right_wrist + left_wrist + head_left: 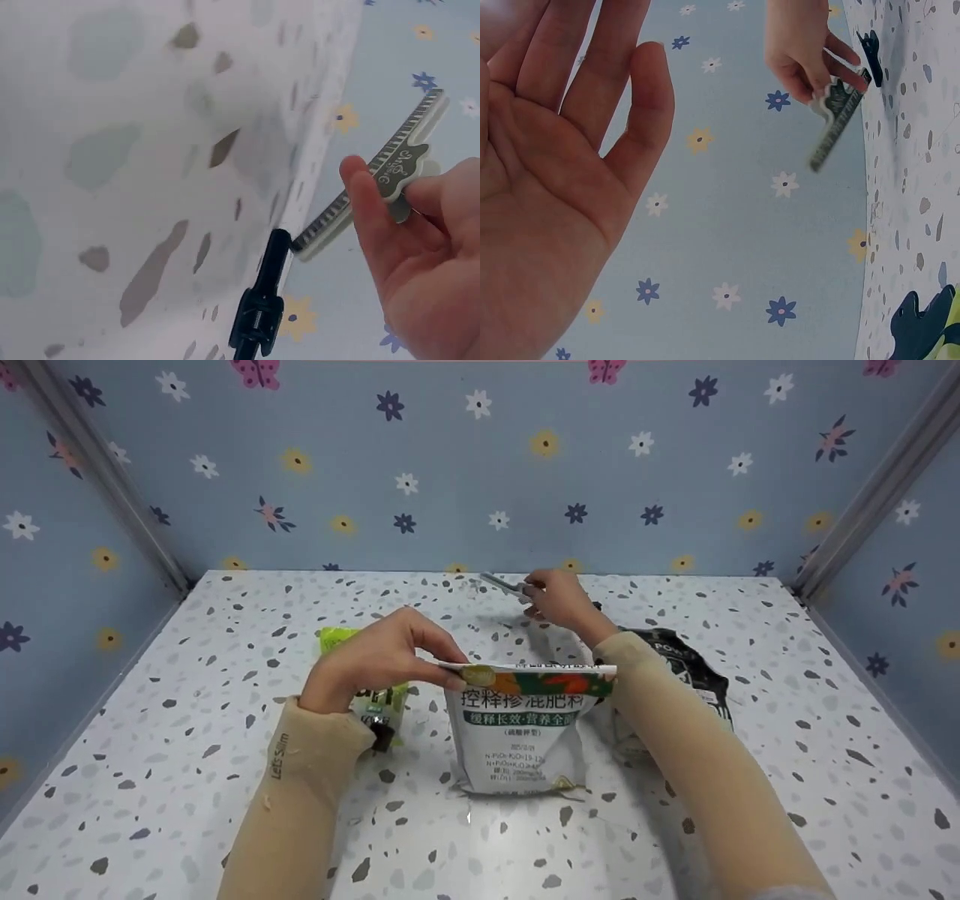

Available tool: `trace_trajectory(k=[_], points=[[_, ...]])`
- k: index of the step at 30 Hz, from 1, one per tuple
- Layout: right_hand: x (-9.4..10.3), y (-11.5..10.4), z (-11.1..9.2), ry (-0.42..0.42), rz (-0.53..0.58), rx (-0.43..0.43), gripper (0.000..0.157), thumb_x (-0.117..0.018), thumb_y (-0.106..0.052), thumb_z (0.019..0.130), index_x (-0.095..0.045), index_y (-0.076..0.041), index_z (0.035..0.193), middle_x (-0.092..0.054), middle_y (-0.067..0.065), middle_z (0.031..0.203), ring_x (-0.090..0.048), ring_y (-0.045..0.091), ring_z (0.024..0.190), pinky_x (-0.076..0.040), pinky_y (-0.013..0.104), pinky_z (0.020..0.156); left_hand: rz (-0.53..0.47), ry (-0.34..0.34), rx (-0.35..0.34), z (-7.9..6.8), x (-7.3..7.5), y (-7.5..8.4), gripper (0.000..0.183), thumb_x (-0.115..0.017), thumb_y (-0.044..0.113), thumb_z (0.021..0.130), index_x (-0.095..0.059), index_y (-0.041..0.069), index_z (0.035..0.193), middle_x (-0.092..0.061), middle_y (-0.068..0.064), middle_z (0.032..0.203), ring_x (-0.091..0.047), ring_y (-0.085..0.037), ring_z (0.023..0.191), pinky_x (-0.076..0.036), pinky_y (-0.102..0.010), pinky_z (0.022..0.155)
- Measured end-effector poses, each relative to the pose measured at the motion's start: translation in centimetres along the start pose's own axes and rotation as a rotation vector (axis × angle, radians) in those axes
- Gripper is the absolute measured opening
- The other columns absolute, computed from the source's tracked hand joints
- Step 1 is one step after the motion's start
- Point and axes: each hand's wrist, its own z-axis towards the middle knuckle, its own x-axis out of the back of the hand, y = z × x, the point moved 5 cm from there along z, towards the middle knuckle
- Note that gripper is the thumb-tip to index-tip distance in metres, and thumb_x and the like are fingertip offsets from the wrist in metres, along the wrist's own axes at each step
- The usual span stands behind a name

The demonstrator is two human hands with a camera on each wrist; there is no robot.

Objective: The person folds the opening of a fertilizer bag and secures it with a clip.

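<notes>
A white fertiliser bag [517, 742] stands upright in the middle of the table, its colourful top folded over. My left hand [379, 656] pinches the left end of that fold between thumb and fingers. In the left wrist view the palm shows, but not the bag. Beyond the bag, my right hand [561, 598] holds a grey-green bag clip [405, 154] with a striped edge, raised off the table. A dark clip [259, 315] lies on the table near the right hand; my right wrist mostly hides it in the head view.
To the left, partly behind my left hand, lies a green bag [367, 705] with a black clip [382, 735] on it. A black-and-white bag [686, 660] lies on the right, partly covered by my right forearm. Flowered panels [480, 472] enclose the speckled table [465, 855].
</notes>
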Motion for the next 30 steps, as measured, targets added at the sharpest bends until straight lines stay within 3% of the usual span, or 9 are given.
trace_trajectory(k=[6, 11, 14, 19, 24, 30], points=[[1.3, -0.2, -1.2, 0.016, 0.340, -0.038, 0.032, -0.050, -0.020, 0.106, -0.063, -0.002, 0.130, -0.069, 0.016, 0.109, -0.066, 0.032, 0.101, -0.049, 0.052, 0.090, 0.014, -0.008, 0.002, 0.3, 0.1, 0.1, 0.016, -0.084, 0.018, 0.082, -0.080, 0.015, 0.097, -0.075, 0.001, 0.098, -0.070, -0.019, 0.096, -0.052, -0.040, 0.090], [2.5, -1.4, -2.9, 0.010, 0.410, -0.002, 0.036, -0.064, -0.021, 0.100, -0.062, -0.001, 0.130, -0.069, 0.017, 0.114, -0.067, 0.025, 0.103, -0.050, 0.043, 0.095, 0.007, -0.006, 0.002, 0.2, 0.1, 0.1, 0.015, -0.083, 0.018, 0.083, -0.080, 0.015, 0.097, -0.075, 0.000, 0.098, -0.070, -0.020, 0.096, -0.052, -0.042, 0.090], [3.3, -2.2, -4.1, 0.029, 0.359, 0.032, 0.035, -0.069, -0.016, 0.096, -0.064, -0.001, 0.127, -0.070, 0.016, 0.110, -0.068, 0.025, 0.098, -0.054, 0.041, 0.088, -0.005, -0.003, 0.005, 0.1, 0.0, 0.0, 0.014, -0.083, 0.018, 0.083, -0.080, 0.015, 0.096, -0.076, 0.000, 0.097, -0.070, -0.021, 0.095, -0.053, -0.042, 0.090], [4.6, -3.6, -6.5, 0.019, 0.177, 0.075, 0.031, -0.068, -0.019, 0.097, -0.067, -0.007, 0.125, -0.072, 0.011, 0.098, -0.069, 0.023, 0.085, -0.055, 0.032, 0.071, 0.004, 0.007, 0.000, -0.1, 0.1, 0.1, 0.013, -0.083, 0.018, 0.083, -0.080, 0.016, 0.096, -0.076, 0.001, 0.097, -0.070, -0.021, 0.094, -0.053, -0.043, 0.089], [6.0, -4.4, -9.2, -0.012, 0.024, 0.133, 0.023, -0.064, -0.022, 0.100, -0.071, -0.009, 0.117, -0.074, 0.008, 0.087, -0.070, 0.023, 0.072, -0.038, 0.024, 0.049, 0.003, 0.006, -0.001, 0.0, 0.0, 0.1, 0.013, -0.083, 0.017, 0.083, -0.080, 0.015, 0.096, -0.076, 0.001, 0.097, -0.070, -0.020, 0.094, -0.053, -0.042, 0.089], [7.5, -5.1, -12.1, 0.006, -0.113, 0.223, 0.019, -0.063, -0.021, 0.100, -0.073, -0.010, 0.112, -0.072, 0.004, 0.078, -0.068, 0.022, 0.064, -0.043, 0.026, 0.050, -0.021, 0.000, 0.000, 0.2, -0.1, -0.1, 0.013, -0.083, 0.014, 0.083, -0.080, 0.012, 0.095, -0.075, -0.001, 0.097, -0.070, -0.021, 0.094, -0.053, -0.040, 0.090]])
